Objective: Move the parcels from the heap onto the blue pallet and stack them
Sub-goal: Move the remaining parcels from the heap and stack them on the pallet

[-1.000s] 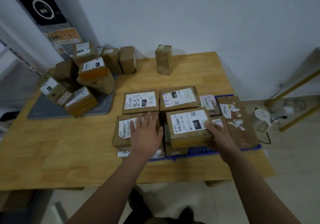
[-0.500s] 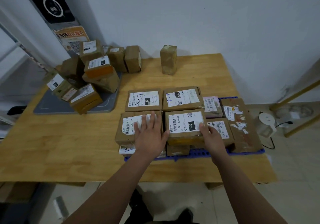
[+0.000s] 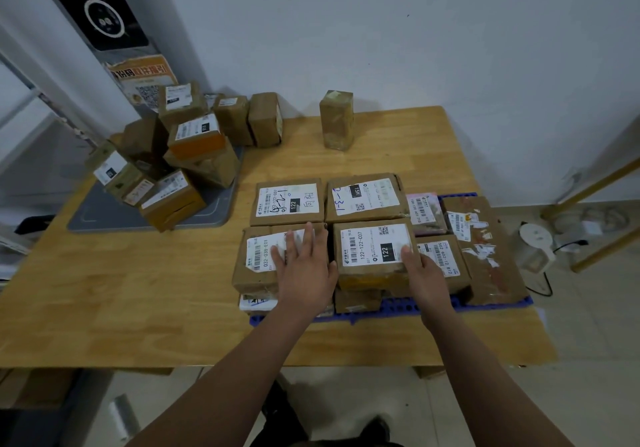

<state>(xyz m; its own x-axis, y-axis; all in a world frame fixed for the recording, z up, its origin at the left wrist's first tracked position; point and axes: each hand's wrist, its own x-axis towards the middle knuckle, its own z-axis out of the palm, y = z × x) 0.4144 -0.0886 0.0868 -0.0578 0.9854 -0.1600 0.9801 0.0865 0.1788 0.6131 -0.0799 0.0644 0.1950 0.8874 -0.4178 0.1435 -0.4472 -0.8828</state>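
I see left hand [image 3: 304,268] flat, fingers spread, on brown cardboard parcel [image 3: 258,256]; right hand [image 3: 420,270] grip unclear, at neighbouring parcel [image 3: 370,246]; heap of brown parcels [image 3: 173,166] up-left, nearer left hand.

On the counter [image 3: 138,308], the heap of parcels [image 3: 180,169] sits far left on a tray [image 3: 104,214]; a lone upright parcel [image 3: 336,121] stands far middle; the pallet [image 3: 408,306] lies near right, carrying stacked parcels [image 3: 363,201] in rows.
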